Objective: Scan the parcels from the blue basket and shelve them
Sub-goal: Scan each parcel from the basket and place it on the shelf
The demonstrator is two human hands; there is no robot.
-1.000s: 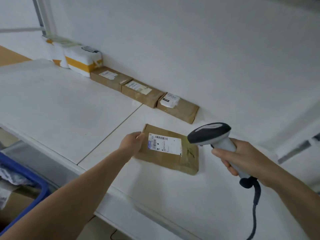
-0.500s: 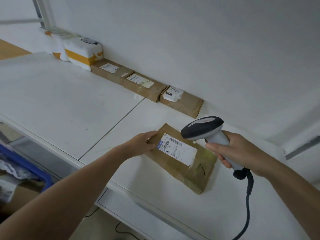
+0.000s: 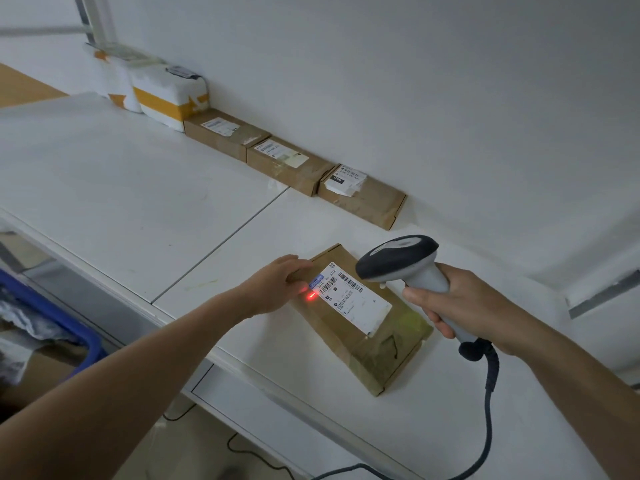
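A flat brown parcel (image 3: 381,344) with a white barcode label (image 3: 353,297) lies on the white shelf (image 3: 138,188). My left hand (image 3: 277,284) rests on the parcel's left end with fingers laid flat. A red scanner light spot (image 3: 310,296) falls at the label's left edge beside my fingertips. My right hand (image 3: 464,306) grips the handle of a grey and black barcode scanner (image 3: 401,261), whose head hangs over the label. The blue basket (image 3: 48,317) shows at the lower left with crumpled packaging inside.
Along the back wall sit three brown parcels (image 3: 287,164) and two white parcels with yellow tape (image 3: 166,95). The scanner's coiled cable (image 3: 488,410) trails down over the shelf's front edge. A seam (image 3: 221,244) divides the shelf into two boards.
The parcel has turned so its long side runs away to the lower right. My left hand has shifted onto its left end, and the red scan light has appeared on the label.
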